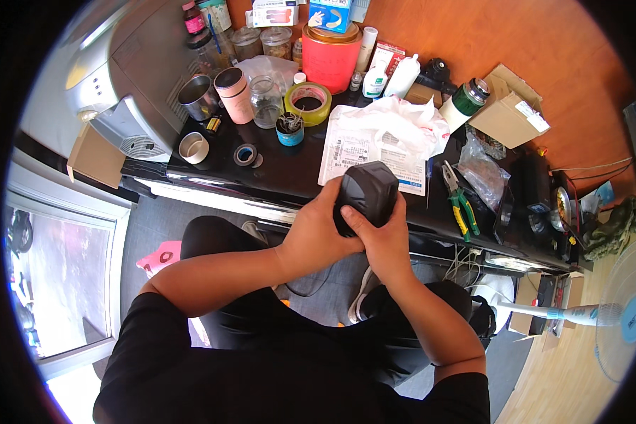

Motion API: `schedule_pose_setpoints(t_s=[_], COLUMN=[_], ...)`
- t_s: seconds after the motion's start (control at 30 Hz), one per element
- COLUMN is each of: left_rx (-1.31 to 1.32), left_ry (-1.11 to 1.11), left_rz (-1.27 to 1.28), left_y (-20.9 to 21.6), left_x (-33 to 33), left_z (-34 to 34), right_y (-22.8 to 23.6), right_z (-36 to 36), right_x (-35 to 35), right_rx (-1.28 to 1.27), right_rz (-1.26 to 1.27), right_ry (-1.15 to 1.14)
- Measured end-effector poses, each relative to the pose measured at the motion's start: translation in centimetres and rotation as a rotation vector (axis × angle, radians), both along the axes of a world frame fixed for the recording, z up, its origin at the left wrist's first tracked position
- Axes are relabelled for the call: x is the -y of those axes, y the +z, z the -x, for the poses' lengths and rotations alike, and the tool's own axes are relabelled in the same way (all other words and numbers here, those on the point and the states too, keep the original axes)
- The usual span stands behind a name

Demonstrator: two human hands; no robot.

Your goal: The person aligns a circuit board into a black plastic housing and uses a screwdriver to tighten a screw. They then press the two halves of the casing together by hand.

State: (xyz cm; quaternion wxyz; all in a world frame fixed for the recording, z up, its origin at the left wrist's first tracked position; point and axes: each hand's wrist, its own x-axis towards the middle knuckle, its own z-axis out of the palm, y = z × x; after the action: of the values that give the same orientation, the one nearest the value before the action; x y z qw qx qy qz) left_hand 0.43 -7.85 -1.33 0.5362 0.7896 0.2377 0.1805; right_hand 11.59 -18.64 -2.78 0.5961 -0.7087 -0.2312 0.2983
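Note:
Both my hands grip a black, boxy object (371, 189) with faceted edges, held up in front of the desk's front edge. My left hand (319, 225) is wrapped round its left side. My right hand (387, 244) closes on its right side, with a thumb laid across the near face. The exact kind of the object does not show, and its underside is hidden. Just beyond it on the desk lie printed paper sheets (343, 145) and a crumpled white plastic bag (403, 124).
On the black desk (212, 173) stand a pink tumbler (234, 95), a glass jar (265, 102), a yellow tape roll (308, 104), a small potted plant (290, 131) and a red canister (330, 60). Pliers (459, 201) lie at right, below a cardboard box (509, 106). A fan (625, 318) stands far right.

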Motion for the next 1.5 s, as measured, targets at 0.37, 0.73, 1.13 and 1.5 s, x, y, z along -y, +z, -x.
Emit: schedule_pose_setpoints(t_s=[0.37, 0.73, 1.13, 1.5], left_rx=[0.134, 0.046, -0.015, -0.022], left_ry=[-0.232, -0.279, -0.235, -0.231], left_rz=[0.252, 0.540, 0.493, 0.545], left_y=[-0.5, 0.1, 0.0, 0.2], left_x=[-2.7, -2.7, -2.7, -2.5], left_z=[-0.8, -0.7, -0.7, -0.8], right_y=[-0.7, -0.7, -0.5, -0.2], right_z=[-3.0, -3.5, -4.0, -3.9], right_x=[1.2, 2.1, 2.6, 2.4], right_rx=[-0.355, -0.444, -0.398, -0.413], right_rz=[-0.221, -0.262, -0.189, -0.174], right_ry=[0.050, 0.217, 0.257, 0.237])
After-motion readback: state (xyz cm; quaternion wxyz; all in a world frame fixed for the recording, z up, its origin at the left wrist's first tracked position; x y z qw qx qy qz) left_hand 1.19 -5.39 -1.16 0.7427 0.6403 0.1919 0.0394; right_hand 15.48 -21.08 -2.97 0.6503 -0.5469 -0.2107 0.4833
